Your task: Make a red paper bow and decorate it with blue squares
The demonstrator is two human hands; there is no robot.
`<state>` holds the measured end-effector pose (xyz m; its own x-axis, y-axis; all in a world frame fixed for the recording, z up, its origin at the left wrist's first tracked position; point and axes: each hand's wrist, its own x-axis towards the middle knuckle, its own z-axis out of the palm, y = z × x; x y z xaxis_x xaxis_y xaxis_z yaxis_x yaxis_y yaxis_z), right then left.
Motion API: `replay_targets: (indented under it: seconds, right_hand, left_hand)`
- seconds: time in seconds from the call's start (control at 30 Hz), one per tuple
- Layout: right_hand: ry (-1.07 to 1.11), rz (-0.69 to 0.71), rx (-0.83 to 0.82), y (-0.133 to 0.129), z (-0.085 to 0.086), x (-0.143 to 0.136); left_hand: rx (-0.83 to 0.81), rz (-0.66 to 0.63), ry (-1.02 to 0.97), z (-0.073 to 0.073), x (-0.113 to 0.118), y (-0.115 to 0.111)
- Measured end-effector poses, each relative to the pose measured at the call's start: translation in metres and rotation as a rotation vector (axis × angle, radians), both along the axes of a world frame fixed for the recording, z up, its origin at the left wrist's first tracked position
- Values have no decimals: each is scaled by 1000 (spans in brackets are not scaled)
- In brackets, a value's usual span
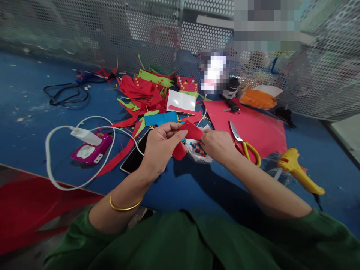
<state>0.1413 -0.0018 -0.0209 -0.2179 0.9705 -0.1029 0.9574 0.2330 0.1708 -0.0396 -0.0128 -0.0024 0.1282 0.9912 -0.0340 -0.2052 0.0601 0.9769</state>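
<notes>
My left hand (pixel 161 144) is closed on a folded piece of red felt or paper (pixel 192 130), pinched between thumb and fingers. One part of the piece points up to the right, and another hangs below my thumb. My right hand (pixel 215 142) is closed beside the piece's right end, over the edge of a white crumpled container (pixel 203 159). Its fingertips are mostly hidden, so what they hold, if anything, does not show. Small blue, orange and white bits (pixel 197 148) lie in the container, under and between my hands.
Scissors (pixel 243 144) lie on a red sheet (pixel 261 131) at right, near a yellow glue gun (pixel 298 170). Red scraps (pixel 140 92), a blue strip (pixel 161 118) and a phone (pixel 135 155) lie at left. A white cable loops around a purple power socket (pixel 92 150). Perforated metal (pixel 152 26) stands behind.
</notes>
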Motion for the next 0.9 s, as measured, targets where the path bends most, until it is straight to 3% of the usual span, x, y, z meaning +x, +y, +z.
replay_targets:
  seconds: [0.17, 0.33, 0.4, 0.53, 0.63, 0.77, 0.9]
  right_hand:
    - [86, -41, 24, -1, 4, -1]
    - [264, -102, 135, -13, 19, 10]
    - [489, -154, 155, -22, 26, 20]
    - [1229, -260, 92, -44, 32, 39]
    - [1486, -312, 18, -62, 33, 46]
    - [1628, -318, -89, -85, 37, 51]
    - [1604, -255, -97, -102, 37, 56]
  left_hand:
    - [20, 0, 4, -1, 0, 0]
    - [13, -32, 11, -3, 0, 0]
    - [16, -45, 24, -3, 0, -1]
    - [42, -87, 73, 0, 0, -3]
    - [84, -118, 131, 6, 6, -8]
    - [151, -190, 239, 18, 20, -21]
    - [139, -250, 329, 25, 37, -33]
